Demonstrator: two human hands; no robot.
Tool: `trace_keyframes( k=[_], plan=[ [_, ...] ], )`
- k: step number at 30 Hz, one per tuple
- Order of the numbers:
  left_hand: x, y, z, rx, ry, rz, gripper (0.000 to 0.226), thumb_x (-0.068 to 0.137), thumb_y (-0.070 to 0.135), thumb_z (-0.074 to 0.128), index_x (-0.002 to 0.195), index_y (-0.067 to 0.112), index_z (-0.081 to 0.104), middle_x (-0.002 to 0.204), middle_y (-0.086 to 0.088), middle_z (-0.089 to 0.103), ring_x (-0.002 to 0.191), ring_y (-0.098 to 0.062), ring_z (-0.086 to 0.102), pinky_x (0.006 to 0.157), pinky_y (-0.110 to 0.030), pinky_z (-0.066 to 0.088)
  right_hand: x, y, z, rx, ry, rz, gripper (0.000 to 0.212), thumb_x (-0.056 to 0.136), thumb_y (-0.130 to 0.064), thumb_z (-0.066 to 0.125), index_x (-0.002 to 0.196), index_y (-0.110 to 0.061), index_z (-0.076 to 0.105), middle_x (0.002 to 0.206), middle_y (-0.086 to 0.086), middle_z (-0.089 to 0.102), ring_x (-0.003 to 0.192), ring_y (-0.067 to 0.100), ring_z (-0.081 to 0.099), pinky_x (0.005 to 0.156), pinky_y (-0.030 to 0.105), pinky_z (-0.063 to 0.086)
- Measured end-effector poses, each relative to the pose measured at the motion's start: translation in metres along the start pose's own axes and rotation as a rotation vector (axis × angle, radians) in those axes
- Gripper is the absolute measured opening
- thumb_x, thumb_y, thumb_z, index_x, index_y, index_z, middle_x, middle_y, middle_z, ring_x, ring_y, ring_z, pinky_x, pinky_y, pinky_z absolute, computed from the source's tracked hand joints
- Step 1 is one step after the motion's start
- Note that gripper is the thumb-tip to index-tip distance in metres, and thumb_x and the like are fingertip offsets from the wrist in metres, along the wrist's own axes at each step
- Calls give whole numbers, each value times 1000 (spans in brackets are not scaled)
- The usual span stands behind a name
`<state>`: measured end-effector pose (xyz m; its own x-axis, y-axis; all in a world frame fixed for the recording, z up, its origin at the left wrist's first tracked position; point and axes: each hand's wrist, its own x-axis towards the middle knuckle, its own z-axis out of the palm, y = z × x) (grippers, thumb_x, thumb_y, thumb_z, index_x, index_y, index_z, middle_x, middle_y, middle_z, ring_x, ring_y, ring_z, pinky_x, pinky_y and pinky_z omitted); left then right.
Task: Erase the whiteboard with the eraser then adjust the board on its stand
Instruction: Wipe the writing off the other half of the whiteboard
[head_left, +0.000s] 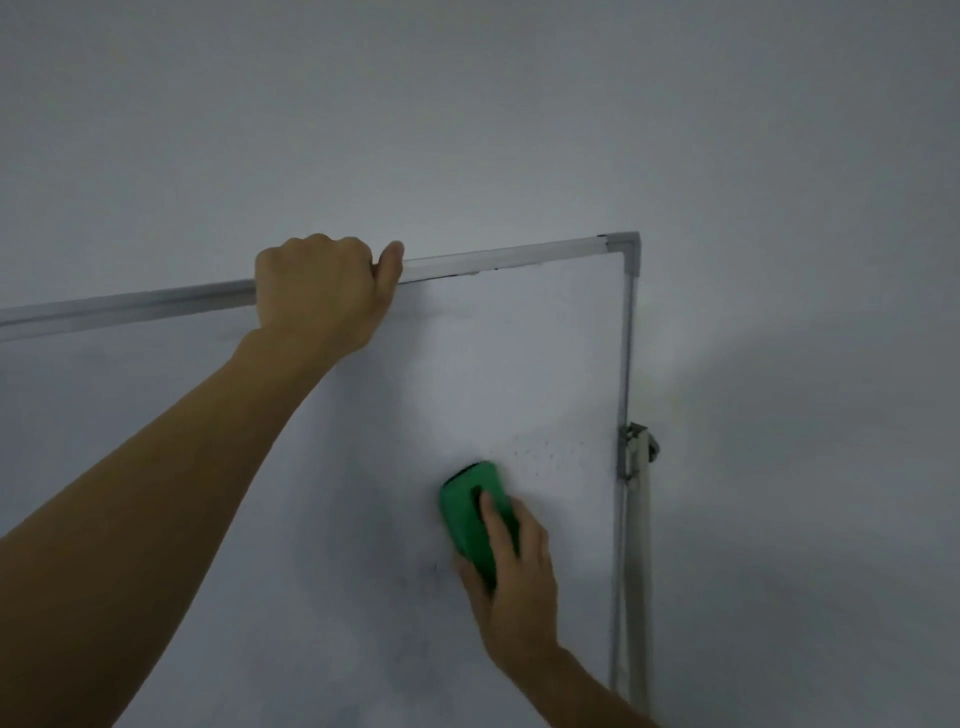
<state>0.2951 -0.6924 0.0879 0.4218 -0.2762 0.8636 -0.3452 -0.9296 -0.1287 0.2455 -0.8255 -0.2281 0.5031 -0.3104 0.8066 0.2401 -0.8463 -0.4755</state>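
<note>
Erasing looks nearly done — only faint specks (535, 452) and smudges remain on the board (493, 364). Right hand (511, 577) grips the eraser (470, 517), pressed low on the board; left hand (319, 291) clasps the top frame (498, 257). Adjusting on the stand (638, 514) remains.

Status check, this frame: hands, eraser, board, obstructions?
Left hand grips whiteboard top frame. Right hand holds green eraser against board, lower right. Faint specks just above-right of eraser. Nothing in the way.

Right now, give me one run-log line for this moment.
phase: erasing | left hand: grips top frame | right hand: holds green eraser on whiteboard | specks: up-right of eraser
</note>
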Motion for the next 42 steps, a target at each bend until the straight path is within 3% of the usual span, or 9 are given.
trace_keyframes(
  k=[4, 10, 14, 17, 19, 27, 34, 38, 42],
  plan=[
    [-4, -6, -1, 14, 30, -16, 65, 99, 50, 27, 69, 6, 63, 50, -5, 32, 51, -23, 32, 58, -34, 25, 14, 28, -13, -130, -48, -268, 58, 92, -46, 52, 145, -35, 32, 139, 7, 40, 121, 26, 44, 94, 40, 48],
    [-7, -4, 2, 10, 75, -38, 65, 100, 49, 27, 66, 6, 61, 49, -5, 31, 54, -26, 37, 59, -35, 25, 77, 67, -39, 2, 225, 323, 68, 90, -38, 61, 147, -32, 25, 145, 21, 35, 129, 38, 37, 102, 51, 42],
    [-7, -3, 6, 5, 113, -53, 65, 100, 48, 29, 65, 4, 62, 48, -5, 29, 54, -27, 36, 59, -36, 24, 26, 24, -8, -51, 88, -7, 65, 90, -47, 51, 148, -34, 26, 140, 14, 41, 121, 30, 44, 96, 38, 45],
    [-9, -3, 6, 2, 126, -55, 65, 100, 47, 29, 64, 4, 61, 48, -7, 30, 53, -28, 37, 59, -36, 25, 0, 25, -1, -110, -62, -293, 62, 91, -43, 59, 146, -36, 32, 140, 10, 43, 122, 28, 46, 93, 41, 47],
    [-8, -4, 6, 3, 135, -46, 64, 100, 47, 29, 64, 4, 61, 47, -7, 30, 52, -28, 37, 59, -36, 25, 16, 46, -10, -148, -37, -333, 56, 91, -43, 57, 143, -36, 37, 140, 9, 43, 122, 28, 46, 95, 42, 46],
    [-5, 6, 10, -5, 129, -45, 63, 100, 46, 28, 66, 3, 59, 49, -6, 28, 54, -27, 35, 59, -37, 23, 29, 65, -10, 88, 184, 448, 70, 89, -48, 54, 147, -40, 15, 142, 16, 35, 125, 33, 43, 97, 47, 47],
    [-8, -6, 10, -9, 145, -53, 63, 100, 45, 28, 62, 4, 55, 48, -9, 30, 51, -27, 36, 60, -38, 25, -13, 40, 4, -115, -68, -220, 59, 93, -46, 51, 147, -35, 30, 140, 10, 42, 123, 28, 44, 96, 38, 45],
    [-10, -7, 7, -14, 145, -43, 61, 100, 45, 29, 63, 5, 56, 48, -7, 28, 54, -28, 36, 60, -37, 24, 19, 79, -15, -74, 93, 168, 59, 92, -51, 48, 145, -28, 35, 137, 15, 43, 119, 29, 45, 96, 36, 42],
    [-9, -2, 8, -10, 139, -52, 60, 100, 45, 28, 64, 5, 55, 49, -7, 27, 56, -28, 37, 61, -38, 24, 30, 72, -10, 110, 207, 511, 71, 89, -49, 55, 147, -35, 15, 136, 17, 40, 119, 34, 47, 93, 41, 47]
  ],
)
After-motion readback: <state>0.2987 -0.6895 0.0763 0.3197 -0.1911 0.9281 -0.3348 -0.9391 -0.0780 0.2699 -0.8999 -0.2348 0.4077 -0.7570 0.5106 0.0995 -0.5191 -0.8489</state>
